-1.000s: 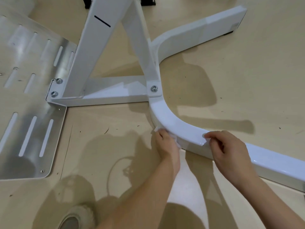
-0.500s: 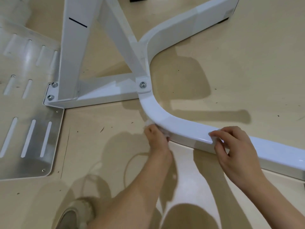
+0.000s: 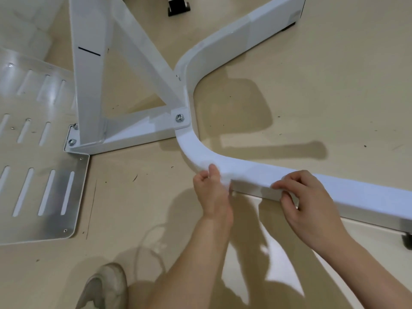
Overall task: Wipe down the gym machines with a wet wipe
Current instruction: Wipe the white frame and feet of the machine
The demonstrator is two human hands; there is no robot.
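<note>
A white gym machine base frame (image 3: 249, 170) lies on the tan floor, a curved steel beam bolted to upright struts (image 3: 89, 85). My left hand (image 3: 211, 192) grips a white wet wipe (image 3: 225, 181) and presses it against the near side of the beam's bend. The wipe is mostly hidden between my fingers and the metal. My right hand (image 3: 310, 204) rests on the beam's near edge to the right, fingers curled over the top with nothing seen in them.
A slotted metal footplate (image 3: 44, 186) lies flat at the left, joined to the frame. Bolts (image 3: 179, 118) mark the joint. A shoe (image 3: 104, 286) shows at the bottom. A black foot (image 3: 178, 6) stands at the top. A rubber foot (image 3: 406, 241) is under the beam's right end.
My left hand with the wipe has slid slightly right along the bend's side, and my thumb now sits on the top edge. My right hand stays on the beam. The camera shifted.
</note>
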